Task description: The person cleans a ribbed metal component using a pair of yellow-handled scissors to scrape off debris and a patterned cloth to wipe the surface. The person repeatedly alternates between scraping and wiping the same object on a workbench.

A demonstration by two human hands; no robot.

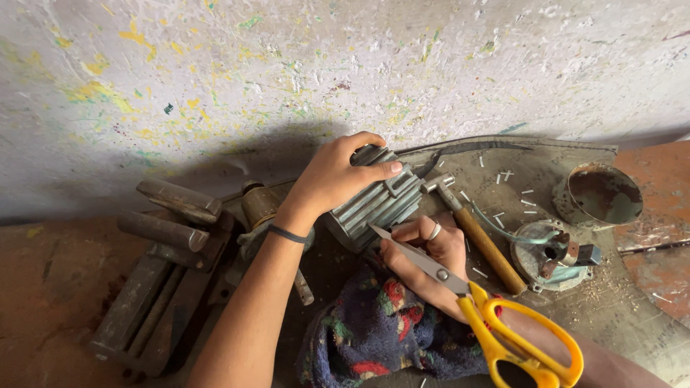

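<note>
Nearest me, yellow-handled scissors [496, 316] lie over the right forearm, blades shut, tip aimed at the ribbed grey motor housing [377, 201]. I can't tell what carries them. Under them a flowered cloth [374, 330]. I see the right hand [428, 255], ringed, fingers curled and pinched beside the housing's near end; what they pinch is hidden. The left hand [334, 179] grips the housing from above, thumb across its ribs. Just right, a wooden-handled hammer [474, 230]. Beyond, a rusty end cover [550, 255], a round tin [596, 195], then the paint-flecked wall [287, 65].
</note>
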